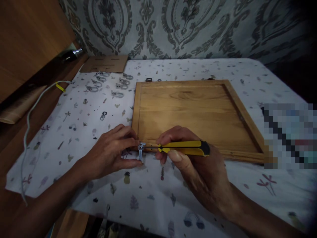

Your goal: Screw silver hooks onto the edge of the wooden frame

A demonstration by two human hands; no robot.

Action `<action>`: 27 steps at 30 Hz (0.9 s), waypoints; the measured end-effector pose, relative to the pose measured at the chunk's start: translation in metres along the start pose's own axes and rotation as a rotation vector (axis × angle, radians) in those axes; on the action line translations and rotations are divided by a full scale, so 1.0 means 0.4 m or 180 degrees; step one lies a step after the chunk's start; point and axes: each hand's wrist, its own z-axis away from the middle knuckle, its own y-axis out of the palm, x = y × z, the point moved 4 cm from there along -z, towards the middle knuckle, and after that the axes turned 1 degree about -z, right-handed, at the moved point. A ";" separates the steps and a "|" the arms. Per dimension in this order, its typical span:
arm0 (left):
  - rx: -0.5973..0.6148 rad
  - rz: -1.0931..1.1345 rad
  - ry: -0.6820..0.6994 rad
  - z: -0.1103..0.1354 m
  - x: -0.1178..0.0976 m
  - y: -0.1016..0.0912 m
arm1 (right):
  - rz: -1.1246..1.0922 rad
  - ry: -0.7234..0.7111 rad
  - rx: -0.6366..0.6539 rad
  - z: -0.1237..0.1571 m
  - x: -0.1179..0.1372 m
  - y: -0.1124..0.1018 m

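A wooden frame panel lies flat on a patterned white cloth. My left hand pinches a small metal bracket against the frame's near left corner. My right hand grips a yellow-and-black screwdriver held level, its tip pointing left at the bracket. Both hands rest on the cloth just in front of the frame's near edge.
Several more metal brackets and small screws lie scattered on the cloth at the back left. A brown cardboard piece sits behind them. A white cable runs along the wooden surface at left. A blurred patch covers the right edge.
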 end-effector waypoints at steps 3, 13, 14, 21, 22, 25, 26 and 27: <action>-0.0007 -0.0002 0.0013 0.000 0.001 0.000 | 0.0009 0.0019 0.0034 0.000 -0.006 0.002; 0.0010 -0.0056 -0.0025 -0.003 -0.003 0.002 | 0.0613 -0.0339 0.0146 -0.016 0.031 0.007; 0.0012 -0.0085 -0.0016 -0.003 -0.004 0.002 | 0.0668 -0.0405 0.0154 -0.016 0.034 0.009; 0.0051 -0.0111 -0.0034 0.000 -0.001 0.004 | 0.0698 -0.0355 0.0135 -0.022 0.035 0.011; 0.0062 -0.0094 -0.0049 0.000 0.000 0.004 | 0.0684 -0.0320 0.0137 -0.022 0.035 0.012; 0.0083 -0.0059 -0.0062 0.000 0.002 0.005 | 0.0634 -0.0258 0.0104 -0.022 0.035 0.013; 0.0082 -0.0064 -0.0057 0.000 0.003 0.005 | 0.0627 -0.0268 0.0079 -0.022 0.034 0.013; 0.0074 -0.0068 -0.0050 0.001 0.003 0.005 | 0.0637 -0.0301 0.0058 -0.021 0.034 0.013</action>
